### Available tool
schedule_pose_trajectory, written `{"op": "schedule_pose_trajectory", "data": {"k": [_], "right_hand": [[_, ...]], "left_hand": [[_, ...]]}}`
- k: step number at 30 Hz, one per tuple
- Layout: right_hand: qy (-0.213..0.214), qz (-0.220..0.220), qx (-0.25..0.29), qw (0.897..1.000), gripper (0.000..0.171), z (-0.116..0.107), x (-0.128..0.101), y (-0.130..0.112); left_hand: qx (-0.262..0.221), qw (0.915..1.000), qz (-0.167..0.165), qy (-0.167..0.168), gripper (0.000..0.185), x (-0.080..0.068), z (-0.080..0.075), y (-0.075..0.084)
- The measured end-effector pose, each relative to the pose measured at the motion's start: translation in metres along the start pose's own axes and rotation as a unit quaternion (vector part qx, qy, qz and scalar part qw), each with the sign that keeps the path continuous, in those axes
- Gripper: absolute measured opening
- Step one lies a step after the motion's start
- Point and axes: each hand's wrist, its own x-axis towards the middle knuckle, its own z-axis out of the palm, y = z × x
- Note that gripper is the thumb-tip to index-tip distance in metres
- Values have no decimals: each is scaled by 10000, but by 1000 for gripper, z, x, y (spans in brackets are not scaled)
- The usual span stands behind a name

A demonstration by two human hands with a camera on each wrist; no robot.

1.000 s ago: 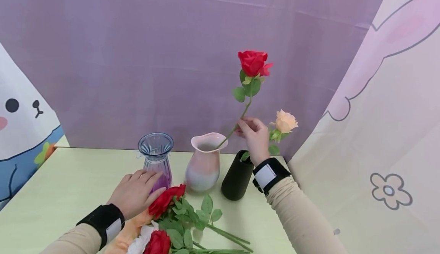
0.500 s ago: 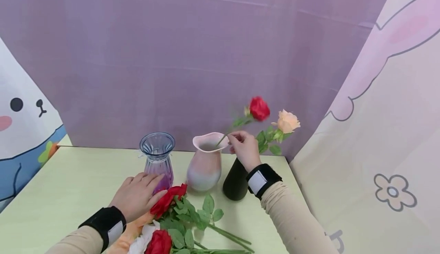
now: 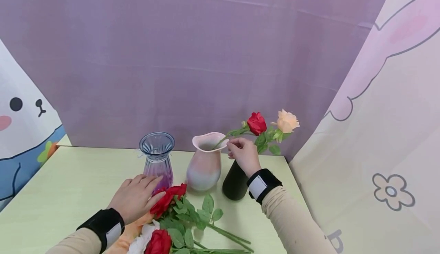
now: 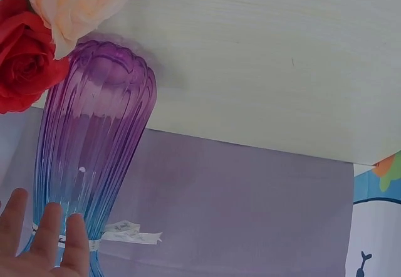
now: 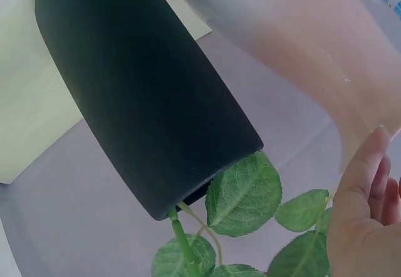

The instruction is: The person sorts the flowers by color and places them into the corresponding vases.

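Red rose (image 3: 257, 124), single bloom, green leaves, thin stem: stem end inside pastel vase (image 3: 204, 172), leaning right over rim, bloom out past right side. Vase glossy, pink fading to pale blue, wavy flared rim, upright, far center.

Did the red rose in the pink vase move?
Yes, down: in the head view, the red rose was far above the rim of the pink vase; now it is only slightly higher.
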Motion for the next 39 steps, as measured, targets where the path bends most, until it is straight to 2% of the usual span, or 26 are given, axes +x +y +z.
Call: {"op": "schedule_pose_trajectory", "data": {"k": [6,14,22,27,30,33,34,36,38,39], "right_hand": [[-104,55,33,9999,43,-2,-1,8],[-266,11,248,9993,39,4,-17,4],[-464,27,49,9989,36,14,-28,27],[-738,-48,-423,9964,32,21,-41,39],[-996,-91,-829,9915,33,24,-53,41],[-1020,-180,-972,9899,31,32,-60,62],[-1019,-270,-983,9896,30,35,-61,70],[-983,-307,-925,9904,28,41,-63,83],[-993,-340,-846,9909,26,46,-68,90],[-1044,-311,-836,9905,27,47,-72,88]], "left_hand": [[14,10000,70,52,78,-4,-2,-5],[-105,9999,-95,-99,77,-17,-15,-15],[16,9997,-205,-125,79,-36,-10,-30],[106,9997,-203,-30,77,-48,-3,-39],[147,9997,-210,-8,77,-54,0,-43],[169,9990,-334,-263,78,-58,1,-46],[167,9989,-356,-252,77,-60,-4,-44],[65,9972,-482,-563,76,-60,-38,-31],[-40,9947,-484,-909,77,-57,-98,-8],[-76,9936,-483,-1020,76,-56,-134,6]]}}
